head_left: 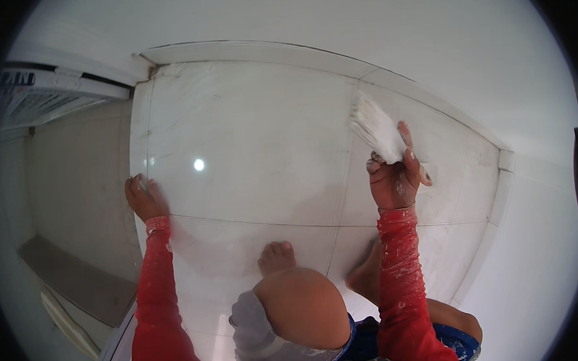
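Note:
In my right hand [393, 181] is a wide flat paintbrush [379, 129], its pale bristles pointing up and to the left. The fingers are closed round it, and the end of its handle sticks out beside my palm. Whether the bristles touch the tiles or hover over them I cannot tell. My left hand [147, 198] is down at the left edge of the white tiled floor [254, 143], fingers apart and nothing visible in them. White smears mark both red sleeves and the fingers of my right hand.
Low white skirting [262, 51] runs along the far wall and down the right side. Past the floor's left edge lies a lower level with a grey-brown strip [78, 280]. A printed white panel [56, 94] stands at the upper left. My bare foot [276, 256] is on the tiles.

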A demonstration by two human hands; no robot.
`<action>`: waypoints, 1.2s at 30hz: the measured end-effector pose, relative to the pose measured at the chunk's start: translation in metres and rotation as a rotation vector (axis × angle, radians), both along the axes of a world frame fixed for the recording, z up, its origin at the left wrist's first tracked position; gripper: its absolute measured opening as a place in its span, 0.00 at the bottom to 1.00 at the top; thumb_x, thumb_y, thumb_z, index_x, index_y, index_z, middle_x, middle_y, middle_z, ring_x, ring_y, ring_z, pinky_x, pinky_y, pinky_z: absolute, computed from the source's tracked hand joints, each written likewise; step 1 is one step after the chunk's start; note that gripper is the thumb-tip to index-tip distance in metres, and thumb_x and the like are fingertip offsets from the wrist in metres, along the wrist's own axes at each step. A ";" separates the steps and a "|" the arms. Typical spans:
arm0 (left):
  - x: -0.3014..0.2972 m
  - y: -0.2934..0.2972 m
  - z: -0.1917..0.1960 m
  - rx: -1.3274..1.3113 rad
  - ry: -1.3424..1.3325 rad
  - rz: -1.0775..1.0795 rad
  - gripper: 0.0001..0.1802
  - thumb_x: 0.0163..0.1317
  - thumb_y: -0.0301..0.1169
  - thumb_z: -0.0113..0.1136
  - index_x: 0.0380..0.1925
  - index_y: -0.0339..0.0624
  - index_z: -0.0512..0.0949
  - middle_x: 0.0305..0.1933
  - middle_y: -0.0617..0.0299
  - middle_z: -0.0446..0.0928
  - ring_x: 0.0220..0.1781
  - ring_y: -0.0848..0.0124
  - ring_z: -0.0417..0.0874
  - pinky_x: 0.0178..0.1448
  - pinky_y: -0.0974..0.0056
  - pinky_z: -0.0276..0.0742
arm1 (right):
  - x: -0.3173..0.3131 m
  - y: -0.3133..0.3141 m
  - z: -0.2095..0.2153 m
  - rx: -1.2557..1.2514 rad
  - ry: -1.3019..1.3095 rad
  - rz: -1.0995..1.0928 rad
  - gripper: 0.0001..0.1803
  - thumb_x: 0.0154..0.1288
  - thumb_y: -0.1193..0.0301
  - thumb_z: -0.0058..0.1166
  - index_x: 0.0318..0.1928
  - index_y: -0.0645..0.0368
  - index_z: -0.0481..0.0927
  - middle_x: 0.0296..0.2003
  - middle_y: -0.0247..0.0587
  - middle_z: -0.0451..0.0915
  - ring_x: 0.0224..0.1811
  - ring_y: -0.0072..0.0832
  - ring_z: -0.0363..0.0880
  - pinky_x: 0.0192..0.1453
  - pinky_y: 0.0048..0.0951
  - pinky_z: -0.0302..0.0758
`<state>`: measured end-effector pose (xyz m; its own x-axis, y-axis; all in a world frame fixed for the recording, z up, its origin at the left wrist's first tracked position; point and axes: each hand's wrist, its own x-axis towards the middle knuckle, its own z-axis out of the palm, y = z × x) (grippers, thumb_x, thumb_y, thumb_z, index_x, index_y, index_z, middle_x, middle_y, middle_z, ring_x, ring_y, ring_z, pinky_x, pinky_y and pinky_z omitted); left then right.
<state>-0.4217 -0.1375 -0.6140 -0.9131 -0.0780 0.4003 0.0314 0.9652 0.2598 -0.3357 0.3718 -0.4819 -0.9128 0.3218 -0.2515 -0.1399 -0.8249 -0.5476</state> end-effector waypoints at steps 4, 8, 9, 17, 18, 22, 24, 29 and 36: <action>-0.003 0.006 0.008 0.025 -0.014 0.039 0.17 0.61 0.31 0.60 0.49 0.39 0.72 0.57 0.39 0.72 0.60 0.41 0.73 0.64 0.44 0.68 | -0.045 -0.053 0.022 0.223 0.136 0.389 0.18 0.74 0.63 0.48 0.59 0.57 0.73 0.39 0.41 0.77 0.41 0.37 0.83 0.44 0.38 0.80; -0.003 0.007 0.013 0.061 -0.020 0.043 0.18 0.60 0.31 0.61 0.50 0.40 0.72 0.58 0.38 0.71 0.60 0.41 0.73 0.63 0.44 0.69 | -0.059 -0.093 0.067 0.886 -0.056 0.696 0.19 0.65 0.79 0.46 0.55 0.58 0.79 0.35 0.41 0.79 0.42 0.36 0.83 0.47 0.34 0.79; -0.003 0.007 0.013 0.091 -0.032 0.044 0.19 0.60 0.31 0.60 0.51 0.40 0.72 0.58 0.38 0.71 0.60 0.41 0.73 0.63 0.44 0.69 | -0.068 -0.098 0.073 1.125 0.117 0.793 0.22 0.62 0.81 0.46 0.57 0.59 0.78 0.36 0.42 0.80 0.42 0.35 0.83 0.47 0.32 0.78; -0.003 0.008 0.011 0.079 -0.056 0.076 0.19 0.60 0.33 0.59 0.50 0.36 0.73 0.59 0.38 0.71 0.59 0.41 0.73 0.63 0.44 0.69 | -0.086 -0.143 0.053 0.983 -0.070 0.604 0.28 0.64 0.83 0.48 0.65 0.60 0.72 0.42 0.48 0.83 0.27 0.27 0.79 0.35 0.26 0.77; -0.003 0.008 0.010 0.067 -0.053 0.090 0.19 0.60 0.33 0.59 0.50 0.36 0.73 0.59 0.38 0.71 0.59 0.41 0.73 0.63 0.45 0.69 | -0.085 -0.146 0.048 0.895 -0.070 0.518 0.28 0.65 0.82 0.49 0.67 0.61 0.70 0.41 0.49 0.82 0.26 0.26 0.78 0.32 0.26 0.77; -0.007 0.010 0.006 0.054 -0.063 0.078 0.20 0.60 0.32 0.59 0.51 0.35 0.73 0.59 0.38 0.71 0.60 0.42 0.73 0.65 0.46 0.69 | -0.091 -0.138 0.030 0.654 -0.297 0.278 0.29 0.67 0.74 0.57 0.64 0.68 0.63 0.34 0.49 0.81 0.18 0.24 0.75 0.20 0.25 0.72; -0.008 0.012 0.006 0.051 -0.063 0.070 0.19 0.60 0.32 0.59 0.51 0.35 0.73 0.59 0.38 0.71 0.61 0.43 0.73 0.65 0.46 0.69 | -0.099 -0.125 0.022 0.493 -0.463 0.268 0.26 0.66 0.71 0.59 0.59 0.69 0.65 0.31 0.46 0.80 0.17 0.24 0.74 0.18 0.25 0.71; -0.007 0.018 0.009 0.104 -0.082 0.059 0.19 0.61 0.31 0.57 0.52 0.36 0.73 0.61 0.41 0.70 0.62 0.43 0.72 0.65 0.47 0.69 | -0.120 -0.098 0.004 0.597 -0.464 0.227 0.24 0.65 0.68 0.61 0.53 0.68 0.67 0.28 0.45 0.78 0.17 0.24 0.74 0.18 0.25 0.71; -0.008 0.024 0.011 0.091 -0.134 0.056 0.18 0.66 0.31 0.55 0.53 0.33 0.71 0.61 0.41 0.68 0.63 0.45 0.70 0.67 0.47 0.66 | -0.139 -0.075 -0.009 0.491 -0.461 0.228 0.24 0.62 0.69 0.63 0.52 0.68 0.68 0.37 0.47 0.79 0.29 0.25 0.79 0.19 0.26 0.72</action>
<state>-0.4300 -0.1135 -0.6027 -0.9511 -0.1606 0.2639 -0.0627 0.9368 0.3442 -0.4747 0.2964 -0.4908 -0.8064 0.3106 -0.5033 0.3423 -0.4487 -0.8255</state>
